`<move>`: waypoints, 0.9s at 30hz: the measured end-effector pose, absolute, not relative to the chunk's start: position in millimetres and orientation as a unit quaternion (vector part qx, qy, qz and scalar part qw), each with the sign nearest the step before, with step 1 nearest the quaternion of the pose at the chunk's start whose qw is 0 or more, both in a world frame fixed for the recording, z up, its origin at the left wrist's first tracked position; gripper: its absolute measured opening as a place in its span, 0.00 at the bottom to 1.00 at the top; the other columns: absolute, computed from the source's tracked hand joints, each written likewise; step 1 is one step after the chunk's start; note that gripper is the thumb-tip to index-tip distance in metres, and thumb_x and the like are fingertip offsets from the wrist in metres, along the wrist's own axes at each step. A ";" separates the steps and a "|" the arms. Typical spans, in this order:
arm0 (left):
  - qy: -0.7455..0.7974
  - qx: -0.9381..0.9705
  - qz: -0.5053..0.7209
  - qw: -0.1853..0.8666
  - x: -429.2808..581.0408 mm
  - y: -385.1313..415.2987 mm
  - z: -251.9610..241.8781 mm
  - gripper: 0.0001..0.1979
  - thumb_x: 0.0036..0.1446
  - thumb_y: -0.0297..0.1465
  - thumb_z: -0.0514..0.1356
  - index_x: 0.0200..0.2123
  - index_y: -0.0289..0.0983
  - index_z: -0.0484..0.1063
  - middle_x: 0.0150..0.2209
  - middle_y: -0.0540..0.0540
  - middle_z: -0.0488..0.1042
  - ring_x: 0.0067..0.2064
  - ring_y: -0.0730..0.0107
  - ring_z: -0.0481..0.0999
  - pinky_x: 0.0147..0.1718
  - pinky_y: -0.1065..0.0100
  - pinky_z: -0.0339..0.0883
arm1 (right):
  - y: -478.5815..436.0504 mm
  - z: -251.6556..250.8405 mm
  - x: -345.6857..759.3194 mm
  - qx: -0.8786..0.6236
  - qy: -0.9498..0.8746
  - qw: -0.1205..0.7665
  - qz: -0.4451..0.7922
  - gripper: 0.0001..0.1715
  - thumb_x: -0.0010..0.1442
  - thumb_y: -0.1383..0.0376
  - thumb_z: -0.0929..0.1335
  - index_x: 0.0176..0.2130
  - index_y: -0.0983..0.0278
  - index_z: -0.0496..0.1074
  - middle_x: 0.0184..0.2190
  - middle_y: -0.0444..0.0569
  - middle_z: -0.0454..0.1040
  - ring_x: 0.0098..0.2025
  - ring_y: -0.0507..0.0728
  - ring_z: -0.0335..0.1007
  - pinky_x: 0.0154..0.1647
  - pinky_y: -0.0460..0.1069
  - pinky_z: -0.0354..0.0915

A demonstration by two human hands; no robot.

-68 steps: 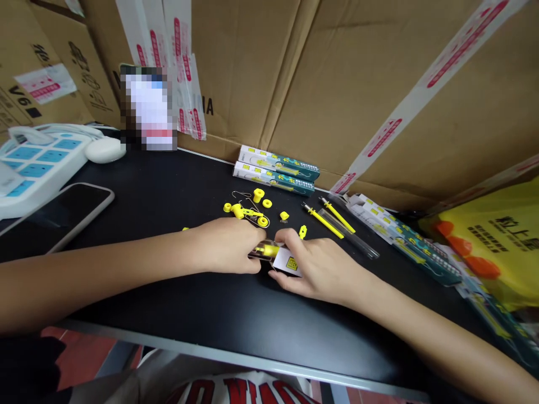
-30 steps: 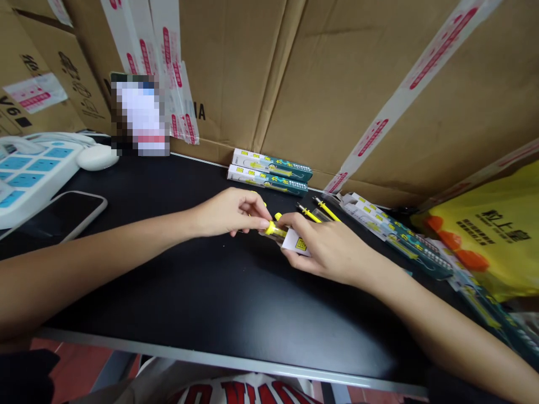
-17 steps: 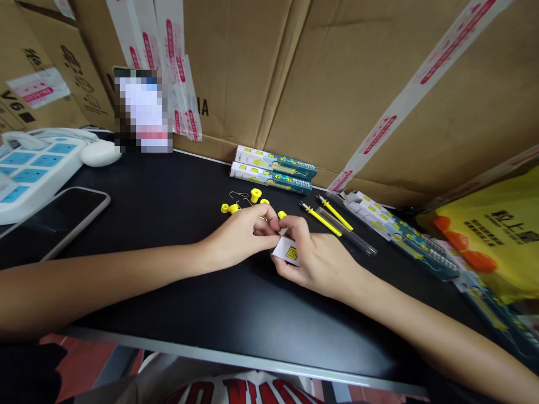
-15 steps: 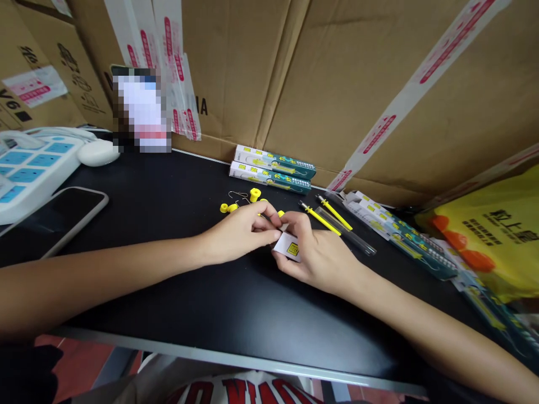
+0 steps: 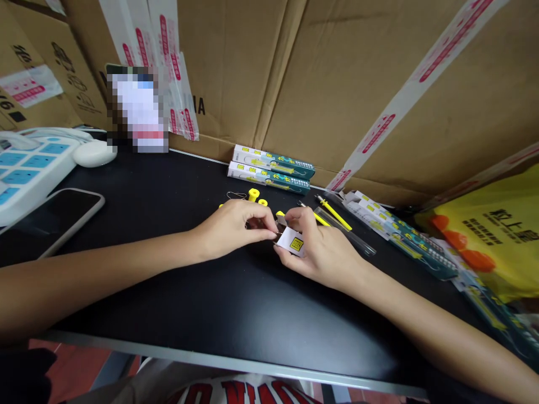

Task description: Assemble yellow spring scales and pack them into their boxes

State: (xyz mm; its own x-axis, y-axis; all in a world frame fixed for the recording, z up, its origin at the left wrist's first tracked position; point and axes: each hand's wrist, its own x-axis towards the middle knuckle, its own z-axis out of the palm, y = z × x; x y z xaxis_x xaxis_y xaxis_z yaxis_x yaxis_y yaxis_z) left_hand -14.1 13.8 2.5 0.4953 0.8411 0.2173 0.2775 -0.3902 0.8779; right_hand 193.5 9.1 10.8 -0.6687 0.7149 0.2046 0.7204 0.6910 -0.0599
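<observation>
Both hands meet at the middle of the black table [image 5: 189, 292]. My left hand [image 5: 233, 224] is closed in a pinch on a thin wire-like piece whose tip pokes toward the other hand. My right hand [image 5: 318, 249] is closed on a small clear tube with a white label [image 5: 292, 242] bearing a yellow mark. Just behind the fingers lie several small yellow plastic parts [image 5: 254, 194] and a bent wire clip [image 5: 236, 195]. Two yellow refills [image 5: 334, 213] and a clear tube [image 5: 353, 242] lie to the right.
Two green-and-white packs [image 5: 272, 168] rest against the cardboard boxes [image 5: 337, 84] at the back; more packs [image 5: 400, 235] and a yellow bag [image 5: 488, 235] sit right. A phone [image 5: 54, 219], a power strip [image 5: 25, 168] and a white mouse [image 5: 95, 152] are at left.
The hands lifted the tube toward the back, then came down again to the table's middle. The left hand's fingers now pinch the thin piece against the labelled tube's end.
</observation>
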 end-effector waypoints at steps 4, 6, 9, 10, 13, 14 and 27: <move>0.373 0.801 0.363 0.297 -10.4 5.5 0.3 0.04 0.54 0.24 0.62 0.29 0.36 0.77 0.31 0.50 0.70 0.30 0.75 0.68 0.28 0.72 0.61 | 5.5 11.4 191.4 -0.383 -0.919 0.091 -0.032 0.19 0.60 0.55 0.62 0.45 0.65 0.55 0.35 0.56 0.77 0.27 0.63 0.77 0.21 0.49 0.60; 0.368 0.813 0.364 0.269 -10.3 4.7 -2.8 0.05 0.54 0.24 0.62 0.29 0.37 0.77 0.32 0.51 0.68 0.31 0.75 0.68 0.29 0.72 0.61 | 4.0 11.7 190.4 -0.369 -0.925 0.085 -0.041 0.18 0.61 0.56 0.62 0.44 0.64 0.55 0.34 0.55 0.77 0.27 0.63 0.77 0.21 0.48 0.59; 0.348 0.831 0.358 0.245 -12.7 7.8 -7.0 0.04 0.56 0.26 0.61 0.33 0.38 0.77 0.34 0.50 0.68 0.34 0.74 0.69 0.31 0.72 0.62 | 4.9 13.0 191.0 -0.368 -0.925 0.084 -0.049 0.17 0.62 0.55 0.62 0.45 0.64 0.56 0.32 0.53 0.77 0.27 0.62 0.77 0.21 0.48 0.58; 0.348 0.830 0.362 0.242 -14.1 9.6 -7.8 0.03 0.56 0.27 0.61 0.34 0.38 0.76 0.34 0.50 0.68 0.35 0.73 0.69 0.32 0.71 0.63 | 6.4 13.9 191.8 -0.374 -0.922 0.087 -0.045 0.18 0.62 0.55 0.63 0.45 0.64 0.56 0.32 0.53 0.77 0.27 0.62 0.77 0.21 0.48 0.58; 0.369 0.812 0.386 0.235 -18.3 15.2 -9.2 0.06 0.55 0.29 0.60 0.38 0.37 0.71 0.37 0.49 0.69 0.34 0.73 0.69 0.33 0.71 0.64 | 13.0 17.7 195.5 -0.385 -0.918 0.094 0.003 0.20 0.60 0.54 0.66 0.44 0.63 0.56 0.35 0.52 0.77 0.29 0.60 0.76 0.24 0.47 0.59; 0.373 0.810 0.388 0.232 -19.4 16.6 -9.4 0.09 0.55 0.30 0.61 0.41 0.37 0.69 0.39 0.49 0.69 0.35 0.73 0.70 0.33 0.70 0.65 | 15.4 19.1 196.7 -0.386 -0.917 0.093 0.025 0.21 0.59 0.54 0.67 0.44 0.62 0.56 0.36 0.51 0.76 0.30 0.59 0.76 0.24 0.47 0.60; 0.338 0.878 0.314 0.127 -24.7 22.1 -12.3 0.12 0.52 0.29 0.59 0.42 0.38 0.68 0.43 0.47 0.72 0.41 0.67 0.72 0.41 0.67 0.66 | 24.3 24.4 199.5 -0.355 -0.921 0.089 0.132 0.17 0.56 0.64 0.69 0.45 0.61 0.63 0.39 0.47 0.74 0.34 0.54 0.70 0.32 0.46 0.61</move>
